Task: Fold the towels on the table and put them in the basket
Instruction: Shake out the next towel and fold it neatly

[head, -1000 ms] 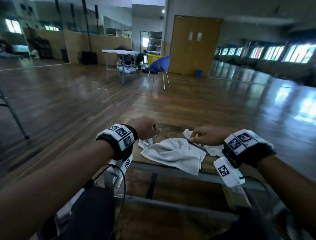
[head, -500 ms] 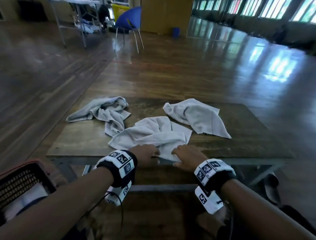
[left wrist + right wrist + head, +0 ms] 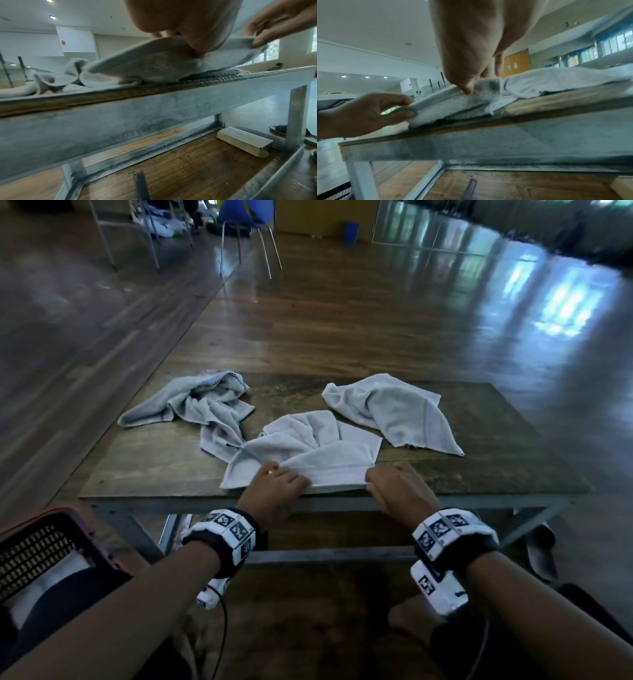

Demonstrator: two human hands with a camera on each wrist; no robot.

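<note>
Setting: a low table [image 3: 479, 474] with a worn wooden top and grey metal frame stands on a glossy wooden floor in a large hall.

Near towel: a pale grey terry towel [image 3: 318, 457] lies rumpled at the middle of the table's near edge, fanned into soft pleats toward the far side; a woven band runs along its near hem, which is raised off the tabletop between the two hands.

Left hand: the left hand [image 3: 277, 487] pinches the near hem toward its left end, thumb beneath and fingers on top.

Right hand: the right hand [image 3: 397, 491] pinches the hem's right corner between thumb and fingertips.

Left towel: a second grey towel [image 3: 202, 409] sits bunched and twisted at the far left of the table, just beside the near towel.

Right towel: a third grey towel [image 3: 397, 409] lies loosely spread at the far right, one corner pointing toward the near right.

Basket: a dark mesh basket [image 3: 37, 546] with a reddish rim sits on the floor to the person's left, below table height, with something white inside.

Background: a blue chair [image 3: 239, 213] stands far across the floor.
</note>
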